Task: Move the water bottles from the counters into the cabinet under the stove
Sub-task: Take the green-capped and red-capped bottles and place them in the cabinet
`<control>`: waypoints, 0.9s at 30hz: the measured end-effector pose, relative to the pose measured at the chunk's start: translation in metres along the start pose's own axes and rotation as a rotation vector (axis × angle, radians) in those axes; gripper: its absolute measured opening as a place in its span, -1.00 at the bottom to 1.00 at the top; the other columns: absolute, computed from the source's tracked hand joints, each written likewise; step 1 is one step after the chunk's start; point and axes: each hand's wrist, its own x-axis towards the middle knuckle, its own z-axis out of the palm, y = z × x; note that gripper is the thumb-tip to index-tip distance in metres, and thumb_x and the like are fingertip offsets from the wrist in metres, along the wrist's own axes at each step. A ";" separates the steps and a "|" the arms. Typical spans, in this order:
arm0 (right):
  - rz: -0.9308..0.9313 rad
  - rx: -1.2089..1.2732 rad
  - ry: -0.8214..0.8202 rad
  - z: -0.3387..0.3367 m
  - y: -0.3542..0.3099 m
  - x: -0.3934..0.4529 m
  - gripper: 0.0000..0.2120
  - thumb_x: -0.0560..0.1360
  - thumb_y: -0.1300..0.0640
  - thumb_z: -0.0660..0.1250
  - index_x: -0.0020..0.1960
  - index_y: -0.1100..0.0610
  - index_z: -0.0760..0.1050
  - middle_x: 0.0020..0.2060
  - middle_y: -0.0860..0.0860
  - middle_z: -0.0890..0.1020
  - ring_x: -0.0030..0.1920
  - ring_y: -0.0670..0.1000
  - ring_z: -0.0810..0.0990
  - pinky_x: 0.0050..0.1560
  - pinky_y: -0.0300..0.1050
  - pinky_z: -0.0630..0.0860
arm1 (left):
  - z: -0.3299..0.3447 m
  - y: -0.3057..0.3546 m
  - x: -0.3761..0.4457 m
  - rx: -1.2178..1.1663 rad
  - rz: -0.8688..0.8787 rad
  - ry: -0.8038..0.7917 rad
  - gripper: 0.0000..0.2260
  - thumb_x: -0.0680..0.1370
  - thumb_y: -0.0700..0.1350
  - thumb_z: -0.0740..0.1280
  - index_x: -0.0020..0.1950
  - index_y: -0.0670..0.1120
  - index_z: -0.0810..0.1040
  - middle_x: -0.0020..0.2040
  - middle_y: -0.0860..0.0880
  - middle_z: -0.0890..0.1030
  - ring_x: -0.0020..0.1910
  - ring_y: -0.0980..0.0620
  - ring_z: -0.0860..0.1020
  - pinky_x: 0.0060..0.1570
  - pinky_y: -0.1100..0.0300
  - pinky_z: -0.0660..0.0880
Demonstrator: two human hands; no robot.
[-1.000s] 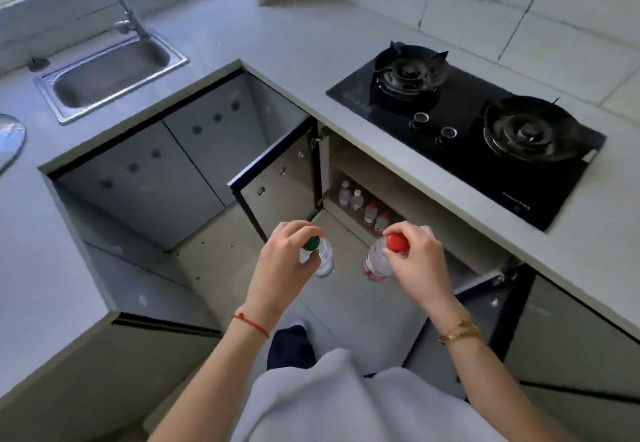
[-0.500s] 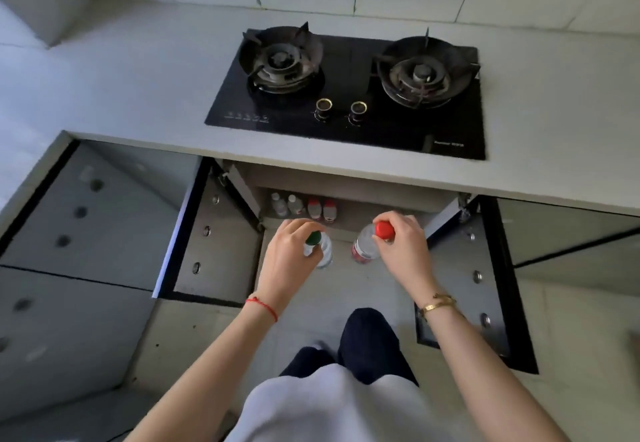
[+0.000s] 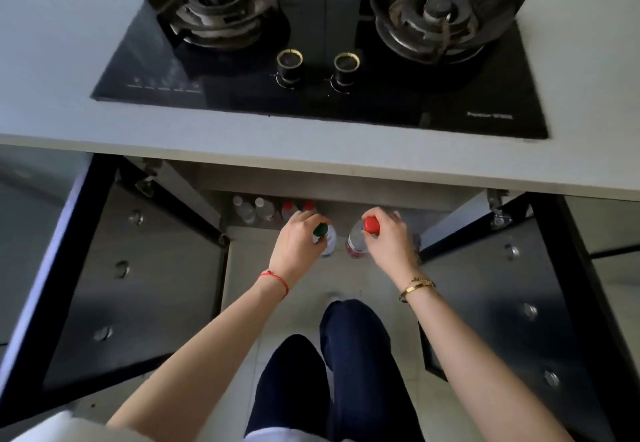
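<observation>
Two bottles are coming in at once, one in each hand, and the view is now squaring up on the stove (image 3: 322, 46) where a second ago it was still swinging round from the sink corner. The hands are closing on the open cabinet (image 3: 346, 195) under it, so this looks like the last reach before setting down.

Left to right: the left cabinet door (image 3: 138, 285) is standing wide open. On the cabinet floor, four bottles (image 3: 273, 208) are already lined up at the left, two with pale caps and two with red. The left hand (image 3: 298, 244) is gripping the green-capped bottle (image 3: 325, 237) by its top, fingers curled around the cap. Just beside it, the right hand (image 3: 388, 239) is doing the same with the red-capped bottle (image 3: 362, 239), fingers clamped on the cap. Both bottles are hanging upright, near the cabinet's front edge and not yet inside. The right cabinet door (image 3: 512, 303) is open too.

Counting up: six bottles in view, four stored and two in hand; two burners, two knobs, two doors. The surface around the stove is showing no bottles, though most of it is out of view.
</observation>
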 end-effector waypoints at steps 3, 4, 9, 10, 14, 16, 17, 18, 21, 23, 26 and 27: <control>-0.026 -0.001 0.015 0.051 0.037 0.032 -0.76 0.44 0.27 0.40 0.09 0.12 0.53 0.04 0.10 0.55 0.03 0.07 0.56 0.09 -0.11 0.52 | 0.058 -0.041 0.029 -0.010 0.004 -0.019 -0.74 0.38 -0.29 0.41 0.06 -0.14 0.65 -0.03 -0.09 0.65 -0.02 -0.11 0.55 -0.09 0.08 0.54; -0.034 -0.006 0.027 0.068 0.049 0.041 -0.77 0.43 0.28 0.40 0.08 0.14 0.53 0.03 0.12 0.58 0.06 0.09 0.56 0.10 -0.09 0.52 | 0.077 -0.053 0.038 -0.011 0.000 -0.026 -0.73 0.37 -0.29 0.40 0.06 -0.14 0.65 -0.03 -0.10 0.66 -0.01 -0.11 0.55 -0.07 0.03 0.55; -0.071 -0.058 0.059 0.142 0.105 0.081 -0.76 0.44 0.27 0.41 0.10 0.19 0.54 0.01 0.15 0.60 0.08 0.16 0.57 0.06 -0.08 0.50 | 0.165 -0.113 0.080 -0.001 0.012 -0.049 -0.73 0.37 -0.32 0.38 0.04 -0.14 0.65 -0.02 -0.11 0.65 0.02 -0.15 0.57 -0.05 0.01 0.55; -0.071 -0.062 0.056 0.155 0.115 0.087 -0.76 0.44 0.27 0.41 0.11 0.19 0.53 0.01 0.16 0.60 0.08 0.17 0.57 0.07 -0.07 0.50 | 0.180 -0.124 0.087 0.005 0.017 -0.052 -0.71 0.37 -0.32 0.38 0.06 -0.14 0.65 -0.01 -0.11 0.65 0.03 -0.15 0.57 -0.03 0.02 0.56; -0.074 -0.061 0.040 0.201 0.156 0.115 -0.75 0.47 0.28 0.38 0.14 0.21 0.51 0.05 0.18 0.58 0.11 0.16 0.55 0.13 -0.07 0.46 | 0.234 -0.158 0.115 -0.026 0.043 -0.032 -0.73 0.38 -0.40 0.38 0.03 -0.21 0.66 -0.02 -0.18 0.67 0.00 -0.17 0.61 0.00 0.04 0.58; -0.066 -0.046 0.042 0.209 0.163 0.127 -0.76 0.45 0.32 0.38 0.12 0.25 0.53 0.04 0.21 0.60 0.10 0.19 0.56 0.12 -0.05 0.47 | 0.240 -0.162 0.125 -0.040 0.045 -0.045 -0.76 0.37 -0.43 0.37 -0.01 -0.24 0.67 -0.05 -0.20 0.69 -0.05 -0.17 0.63 -0.03 0.06 0.58; -0.064 -0.042 0.058 0.219 0.171 0.133 -0.76 0.45 0.34 0.38 0.11 0.26 0.53 0.02 0.23 0.61 0.08 0.21 0.56 0.10 -0.03 0.47 | 0.250 -0.166 0.130 -0.029 0.066 -0.042 -0.76 0.38 -0.43 0.37 -0.01 -0.23 0.67 -0.06 -0.19 0.69 -0.06 -0.15 0.64 -0.05 0.06 0.59; -0.054 -0.044 0.069 0.226 0.176 0.140 -0.77 0.44 0.36 0.38 0.10 0.27 0.54 0.01 0.24 0.62 0.07 0.23 0.56 0.08 -0.02 0.48 | 0.258 -0.170 0.135 -0.013 0.072 -0.044 -0.76 0.39 -0.42 0.37 0.01 -0.22 0.67 -0.05 -0.18 0.69 -0.07 -0.13 0.65 -0.05 0.05 0.60; -0.055 -0.028 0.083 0.241 0.190 0.161 -0.77 0.44 0.38 0.35 0.09 0.27 0.55 0.00 0.24 0.62 0.07 0.23 0.54 0.06 -0.03 0.45 | 0.277 -0.183 0.151 -0.002 0.050 -0.039 -0.71 0.40 -0.37 0.36 0.05 -0.13 0.67 -0.04 -0.14 0.70 -0.08 -0.12 0.66 -0.09 0.04 0.61; -0.053 -0.022 0.080 0.246 0.195 0.169 -0.76 0.44 0.38 0.33 0.10 0.26 0.55 0.01 0.24 0.61 0.10 0.22 0.52 0.09 -0.03 0.43 | 0.284 -0.188 0.158 0.003 0.028 -0.054 -0.70 0.41 -0.33 0.34 0.07 -0.07 0.66 -0.04 -0.12 0.71 -0.07 -0.12 0.66 -0.10 0.03 0.61; -0.030 -0.021 0.068 0.251 0.202 0.181 -0.75 0.45 0.35 0.34 0.13 0.25 0.56 0.06 0.23 0.62 0.14 0.21 0.53 0.15 -0.04 0.44 | 0.290 -0.191 0.165 0.016 0.011 -0.101 -0.71 0.46 -0.32 0.33 0.11 -0.05 0.65 0.00 -0.11 0.70 -0.04 -0.10 0.66 -0.08 0.04 0.62; -0.024 -0.016 0.061 0.254 0.205 0.185 -0.74 0.45 0.34 0.35 0.13 0.24 0.56 0.08 0.22 0.62 0.15 0.21 0.53 0.17 -0.03 0.45 | 0.292 -0.192 0.167 0.024 0.012 -0.111 -0.71 0.47 -0.32 0.33 0.12 -0.06 0.65 0.02 -0.11 0.70 -0.03 -0.10 0.66 -0.07 0.05 0.62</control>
